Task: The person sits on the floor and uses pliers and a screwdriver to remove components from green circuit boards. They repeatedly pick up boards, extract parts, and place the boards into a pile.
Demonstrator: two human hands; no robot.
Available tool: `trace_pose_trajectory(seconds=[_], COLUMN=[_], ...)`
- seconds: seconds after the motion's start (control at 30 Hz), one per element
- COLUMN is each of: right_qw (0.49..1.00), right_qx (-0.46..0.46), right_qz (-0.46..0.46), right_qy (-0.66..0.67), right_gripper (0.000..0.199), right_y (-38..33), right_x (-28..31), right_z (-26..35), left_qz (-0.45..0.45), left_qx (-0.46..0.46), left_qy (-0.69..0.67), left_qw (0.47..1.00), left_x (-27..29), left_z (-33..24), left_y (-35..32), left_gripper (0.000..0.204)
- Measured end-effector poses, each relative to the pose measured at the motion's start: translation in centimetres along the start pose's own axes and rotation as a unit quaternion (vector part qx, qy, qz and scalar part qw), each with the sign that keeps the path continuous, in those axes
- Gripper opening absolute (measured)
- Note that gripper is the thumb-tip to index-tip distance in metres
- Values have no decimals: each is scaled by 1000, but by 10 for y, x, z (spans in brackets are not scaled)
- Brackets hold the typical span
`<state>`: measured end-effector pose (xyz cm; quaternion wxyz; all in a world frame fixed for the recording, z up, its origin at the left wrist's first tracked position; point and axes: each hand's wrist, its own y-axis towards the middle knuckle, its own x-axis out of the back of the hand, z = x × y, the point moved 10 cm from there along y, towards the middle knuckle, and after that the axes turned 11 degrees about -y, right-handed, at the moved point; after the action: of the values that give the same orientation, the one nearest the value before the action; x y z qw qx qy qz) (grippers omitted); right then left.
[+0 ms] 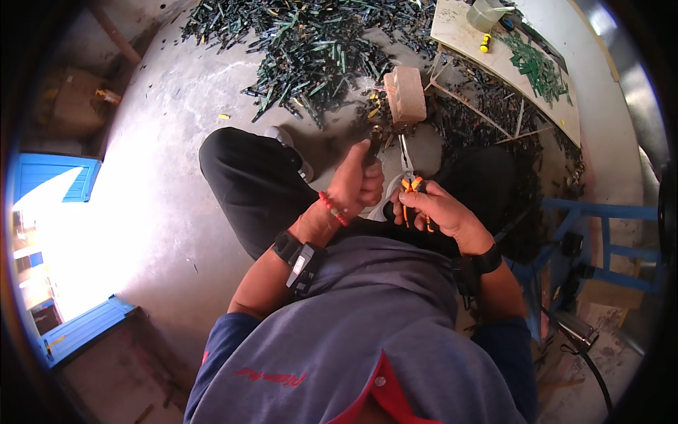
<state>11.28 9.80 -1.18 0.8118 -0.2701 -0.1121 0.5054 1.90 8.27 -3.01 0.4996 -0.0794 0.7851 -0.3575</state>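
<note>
My left hand (357,182) is closed in a fist around a dark, narrow piece (372,148), thumb pressed along it. The upper end of that piece looks brownish; its exact kind is too small to make out. My right hand (441,210) grips long-nosed pliers (407,168) with orange and black handles. Their silver jaws point away from me, beside the dark piece and apart from it. Just beyond both hands stands a pinkish-tan block (407,96), like a brick, with small yellow bits near its left side.
A large heap of dark green and black strips (311,60) covers the floor ahead. To the far right, a low board table (558,113) holds green strips, a yellow-handled screwdriver (485,44) and a clear container (482,15). Blue metal framing (607,247) stands at right.
</note>
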Motion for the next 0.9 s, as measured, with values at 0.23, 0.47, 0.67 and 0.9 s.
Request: trace_pose_trajectory(seconds=[0.23,0.47,0.67,0.9], right_qw=[998,995,790,719], right_qx=[-3,-19,41,39], right_qz=[47,-21,-348,-404], right_qy=[50,-92,-504,-564], right_gripper=[29,29,26,31], right_y=[0,3,-12,-18], right_x=[-11,3,44,46], right_z=[2,-2,28,40], left_qz=[90,96,85,38], left_qx=[38,24,9,21], left_qy=[-52,-24,-14,-17], left_qw=[994,995,996,999], left_x=[-4,-6,-2,4], left_z=[14,13,13,20], left_y=[5,7,11,14], left_gripper=[52,52,52,53])
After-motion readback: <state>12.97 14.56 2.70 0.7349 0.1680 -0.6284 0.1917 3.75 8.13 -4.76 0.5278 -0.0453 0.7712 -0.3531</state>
